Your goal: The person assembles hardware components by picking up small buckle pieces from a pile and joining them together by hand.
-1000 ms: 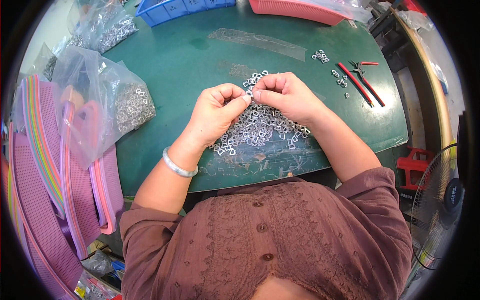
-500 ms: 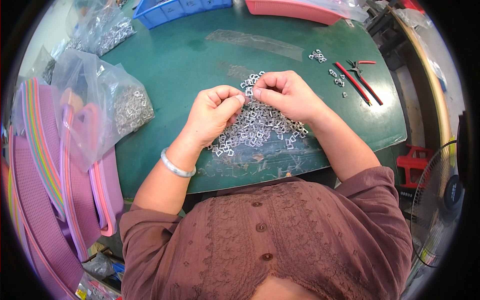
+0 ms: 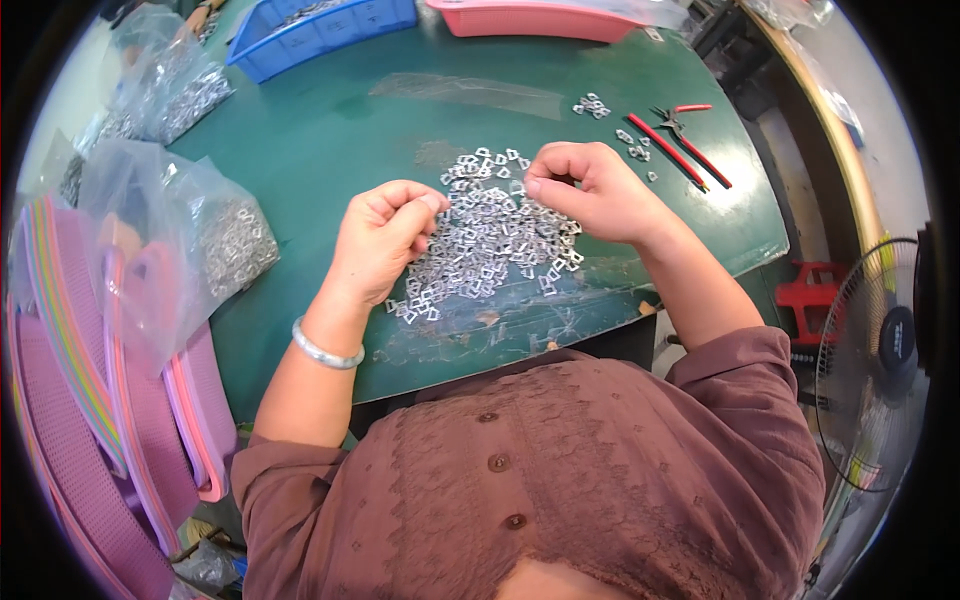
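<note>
A pile of small silver metal frame-shaped pieces (image 3: 470,240) is spread on the green table between my hands. My left hand (image 3: 388,235), with a pale bangle on its wrist, is over the pile's left edge. Its thumb and forefinger are pinched together, and anything between them is too small to make out. Over the upper right of the pile, my right hand (image 3: 600,195) is closed, thumb against forefinger. One small metal piece (image 3: 517,187) shows at its fingertips.
Red-handled pliers (image 3: 685,145) lie at the right beside small groups of metal pieces (image 3: 592,105). A blue bin (image 3: 320,45) and a pink tray (image 3: 540,22) stand at the back. Plastic bags of pieces (image 3: 235,240) and purple straps (image 3: 150,400) are at the left. A fan (image 3: 870,360) stands right.
My hands were close together over the pile's far part; now they are apart, the left drawn away leftward. The view has shifted, so the table appears further left.
</note>
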The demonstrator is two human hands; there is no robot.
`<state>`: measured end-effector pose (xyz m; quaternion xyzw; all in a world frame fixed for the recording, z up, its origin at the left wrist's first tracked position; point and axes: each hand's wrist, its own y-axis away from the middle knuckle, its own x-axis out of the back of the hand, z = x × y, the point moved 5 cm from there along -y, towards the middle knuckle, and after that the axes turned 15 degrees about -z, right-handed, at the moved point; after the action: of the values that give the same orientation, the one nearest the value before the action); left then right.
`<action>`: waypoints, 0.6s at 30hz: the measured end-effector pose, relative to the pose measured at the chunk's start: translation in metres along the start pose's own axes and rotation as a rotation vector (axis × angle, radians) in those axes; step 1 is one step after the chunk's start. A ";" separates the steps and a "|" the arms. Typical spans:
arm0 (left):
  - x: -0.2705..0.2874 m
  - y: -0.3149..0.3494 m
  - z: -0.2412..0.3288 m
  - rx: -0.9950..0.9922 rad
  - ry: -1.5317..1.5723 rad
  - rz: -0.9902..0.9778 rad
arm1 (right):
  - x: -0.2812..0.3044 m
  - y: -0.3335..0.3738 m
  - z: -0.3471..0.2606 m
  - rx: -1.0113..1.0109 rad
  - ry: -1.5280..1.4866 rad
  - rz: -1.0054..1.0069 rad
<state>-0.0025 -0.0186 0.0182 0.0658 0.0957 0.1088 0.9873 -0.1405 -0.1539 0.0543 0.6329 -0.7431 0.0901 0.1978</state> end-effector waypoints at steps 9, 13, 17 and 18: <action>0.001 0.000 0.000 0.006 0.033 0.040 | 0.044 0.099 0.056 -0.185 0.349 0.163; 0.003 -0.001 -0.001 -0.003 0.009 0.061 | 0.039 0.106 0.047 -0.152 0.738 0.207; 0.010 -0.002 -0.004 -0.011 -0.024 0.071 | 0.033 0.109 0.040 -0.152 0.860 0.248; 0.010 -0.003 -0.005 -0.004 -0.022 0.069 | 0.032 0.110 0.040 -0.154 0.885 0.244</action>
<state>0.0064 -0.0185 0.0117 0.0681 0.0823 0.1423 0.9840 -0.2585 -0.1786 0.0444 0.4250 -0.6607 0.3189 0.5302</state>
